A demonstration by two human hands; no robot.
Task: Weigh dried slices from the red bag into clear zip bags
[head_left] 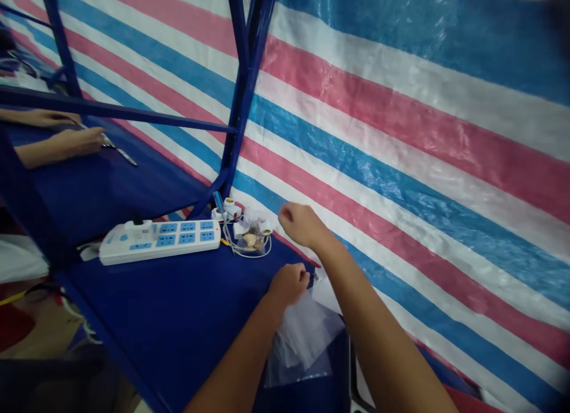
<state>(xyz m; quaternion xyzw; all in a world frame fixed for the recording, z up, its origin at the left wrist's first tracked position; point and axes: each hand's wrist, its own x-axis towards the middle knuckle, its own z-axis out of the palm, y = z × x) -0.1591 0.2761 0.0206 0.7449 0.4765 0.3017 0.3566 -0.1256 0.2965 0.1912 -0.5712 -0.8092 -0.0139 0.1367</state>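
My left hand [290, 282] is closed with its fingers curled, at the upper edge of some clear plastic bags [299, 336] on the blue table. Whatever its fingers grip, if anything, is hidden from this side. Higher up and to the right, my right hand [303, 224] is raised in front of the striped sheet, slightly blurred. It is closed too, and I cannot make out anything in it. White paper [327, 294] lies beside the bags, partly behind my right forearm.
A white power strip [160, 242] with blue sockets and a plug lies on the table [169, 318]. Near it are a coiled white cable [258, 256] and a small bag with beige bits [252, 240]. Blue frame posts [243, 86] stand behind. A co-worker's hands [80, 141] hold a pen-like object.
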